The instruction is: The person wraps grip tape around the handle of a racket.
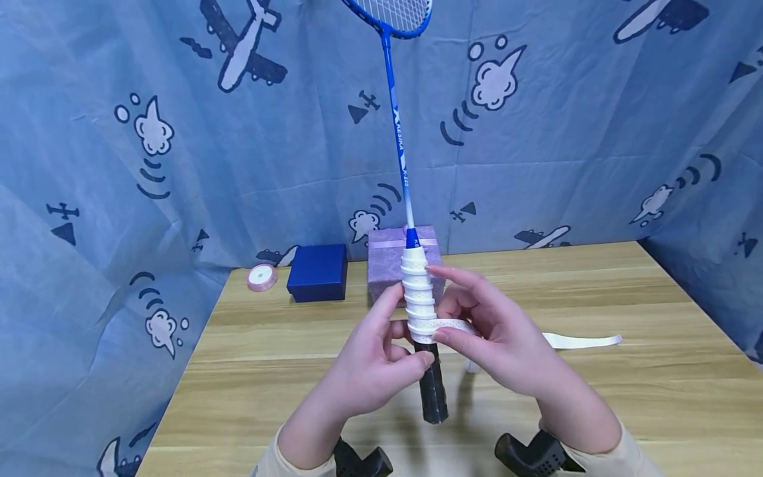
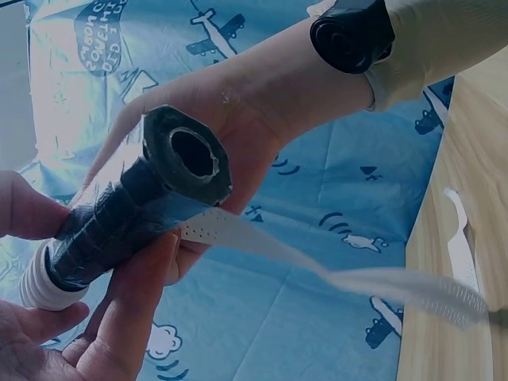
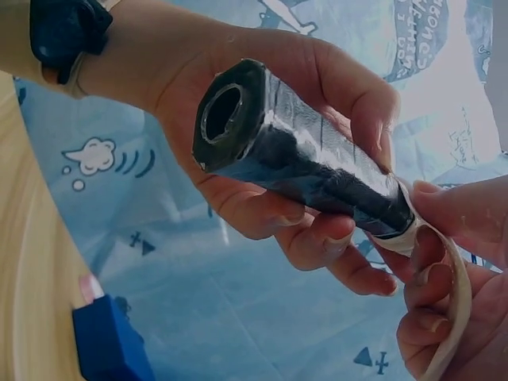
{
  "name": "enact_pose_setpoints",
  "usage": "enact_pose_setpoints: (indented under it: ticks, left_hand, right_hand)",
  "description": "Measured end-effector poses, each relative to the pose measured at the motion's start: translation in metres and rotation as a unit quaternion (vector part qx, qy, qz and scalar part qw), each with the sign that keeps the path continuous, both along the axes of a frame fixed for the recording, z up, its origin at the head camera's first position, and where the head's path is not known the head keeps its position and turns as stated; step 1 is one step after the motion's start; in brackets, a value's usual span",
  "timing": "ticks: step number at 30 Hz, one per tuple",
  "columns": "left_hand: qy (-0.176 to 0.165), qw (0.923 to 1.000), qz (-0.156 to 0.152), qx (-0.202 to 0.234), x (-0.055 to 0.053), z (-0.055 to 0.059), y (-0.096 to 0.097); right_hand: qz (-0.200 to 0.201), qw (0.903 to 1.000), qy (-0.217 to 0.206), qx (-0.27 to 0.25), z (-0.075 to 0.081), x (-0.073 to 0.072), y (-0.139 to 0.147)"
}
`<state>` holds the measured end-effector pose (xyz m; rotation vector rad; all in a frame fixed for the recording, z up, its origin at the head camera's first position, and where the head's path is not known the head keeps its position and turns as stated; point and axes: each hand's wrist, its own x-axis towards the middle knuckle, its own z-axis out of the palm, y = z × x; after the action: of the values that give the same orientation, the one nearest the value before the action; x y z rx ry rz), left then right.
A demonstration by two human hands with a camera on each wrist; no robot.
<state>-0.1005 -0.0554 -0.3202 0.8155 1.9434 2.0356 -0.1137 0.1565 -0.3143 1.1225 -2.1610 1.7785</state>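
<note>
A blue and white badminton racket (image 1: 401,132) stands nearly upright, head at the top, handle down. White grip tape (image 1: 419,291) with raised ridges wraps the upper handle. Below it the black handle (image 1: 434,391) is bare, its hollow butt end (image 2: 194,155) facing the left wrist view. My left hand (image 1: 378,374) holds the handle from the left, thumb in front at the lower edge of the wrap. From the right, my right hand (image 1: 497,338) pinches the tape strip beside the handle, its index fingertip near the wrap's upper part. The strip's loose tail (image 1: 581,341) trails right.
At the back of the wooden table (image 1: 268,397) are a pink ribbon spool (image 1: 261,277), a dark blue box (image 1: 317,273) and a purple box (image 1: 384,265) behind the racket handle. A blue patterned curtain (image 1: 286,146) hangs behind the table.
</note>
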Motion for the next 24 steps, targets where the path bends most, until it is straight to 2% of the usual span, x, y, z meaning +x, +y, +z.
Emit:
enact_pose_setpoints:
  ticks: [6, 10, 17, 24]
  left_hand:
    - [0.002, 1.0, -0.007, 0.006, 0.0001, 0.0013, 0.0004]
    - [0.008, 0.9998, -0.01, 0.011, 0.0002, 0.0018, 0.0003]
    - [0.026, 0.9987, -0.031, 0.032, -0.0015, -0.0012, 0.0007]
    - [0.049, 0.9963, -0.047, 0.053, -0.0025, -0.0001, 0.0011]
  right_hand:
    - [0.038, 0.999, -0.015, -0.017, 0.0, -0.0039, 0.0011]
    - [0.046, 0.9983, -0.031, -0.017, 0.0014, -0.0046, 0.002]
    - [0.093, 0.9916, -0.082, -0.036, 0.0024, -0.0072, 0.0025]
    - [0.107, 0.9873, -0.106, -0.052, -0.0004, -0.0091, 0.0018]
